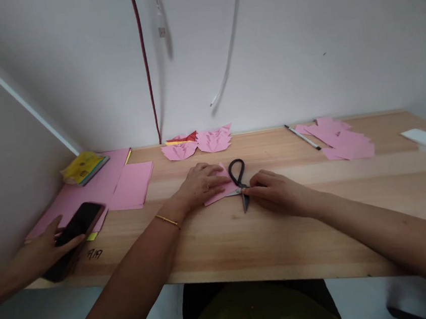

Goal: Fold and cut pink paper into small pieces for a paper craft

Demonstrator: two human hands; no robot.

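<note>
A folded piece of pink paper (219, 195) lies on the wooden desk in front of me. My left hand (205, 183) rests on it, fingers spread and pointing right. Black-handled scissors (237, 173) lie at the paper's right edge with their blades parted, one blade against the paper. The fingers of my right hand (271, 190) are closed at the scissors' pivot, thumb and forefinger touching the metal there. Some of its fingers are hidden underneath.
Another person's hand (56, 242) holds a dark phone (80, 221) at the left, by pink sheets (132, 188) and a yellow packet (84, 165). Pink cutouts (214, 140) stand by the wall. A pen (302, 137) and paper scraps (352, 145) lie right.
</note>
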